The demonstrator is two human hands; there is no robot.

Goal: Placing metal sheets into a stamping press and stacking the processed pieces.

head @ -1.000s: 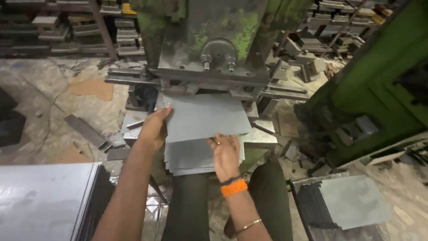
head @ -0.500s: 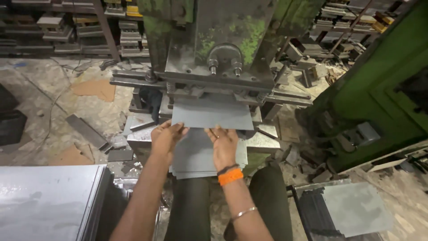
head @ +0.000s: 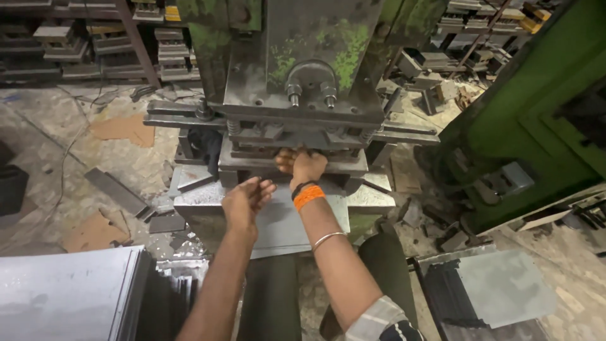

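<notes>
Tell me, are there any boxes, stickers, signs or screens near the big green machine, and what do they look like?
None: no package, label, sign or screen shows.
Cardboard scraps: flat brown pieces on the floor, left of the press.
Metal sheets: grey stack, bottom left.
Right hand: reaches under the press's tooling.
Left hand: open over the grey sheet on the press bed.

The light is dim and even, soft daylight that seems to come from the right, where the floor [head: 581,278] looks palest. Deep shadow fills the gap under the press [head: 303,76] head and the racks [head: 69,44] at the top left corner. A dull sheen lies on the sheet stack [head: 63,297] at the bottom left. Straight lines bow near the edges, and the far corners go soft and grainy.
</notes>
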